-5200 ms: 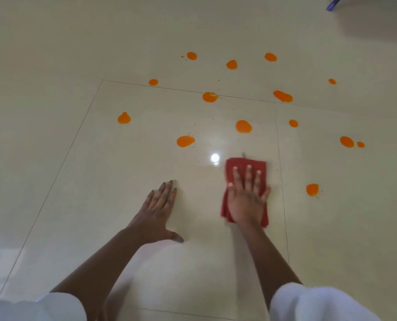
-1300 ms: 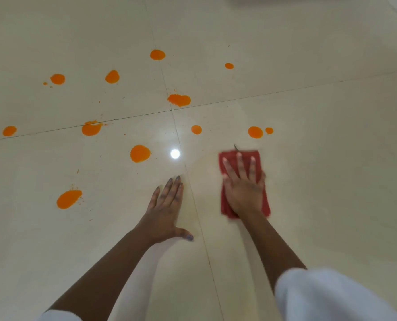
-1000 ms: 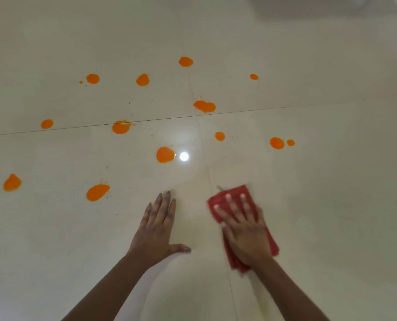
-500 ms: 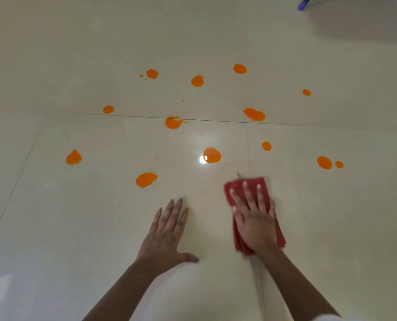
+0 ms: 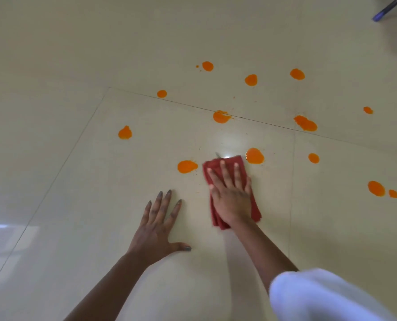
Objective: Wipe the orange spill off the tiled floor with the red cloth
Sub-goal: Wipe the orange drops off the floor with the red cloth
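The right hand [image 5: 231, 200] lies flat on the folded red cloth [image 5: 232, 193], fingers straight and spread, pressing it onto the tiled floor [image 5: 77, 205] so that the whole pad bears down. The left hand [image 5: 157, 225] is splayed on the bare tile beside it, holding nothing, likely as a prop for the person's weight. The cloth's long axis runs away from the person, its far edge between two drops of the orange spill [image 5: 254, 155], close to both. Most drops remain.
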